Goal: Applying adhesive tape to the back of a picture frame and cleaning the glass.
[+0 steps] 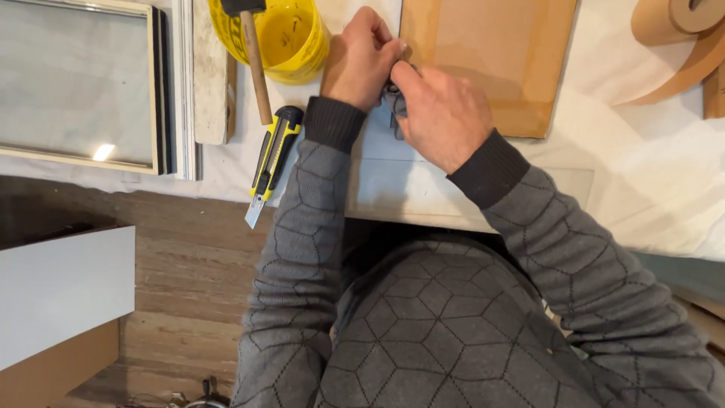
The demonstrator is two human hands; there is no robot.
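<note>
My left hand [361, 59] and my right hand [442, 113] meet over a clear glass sheet [468, 198] that lies flat on the white-covered table. Both hands close on a small dark grey cloth [393, 106] bunched between them. The cloth is mostly hidden by my fingers. A brown backing board [491, 60] lies just behind my hands, partly under the fingertips of my left hand.
A yellow and black utility knife [270, 162] lies at the table edge, blade out over it. A wooden-handled hammer [255, 60] leans on a yellow bucket [291, 38]. A framed glass panel [75, 83] lies at left, a brown paper tape roll [680, 45] at right.
</note>
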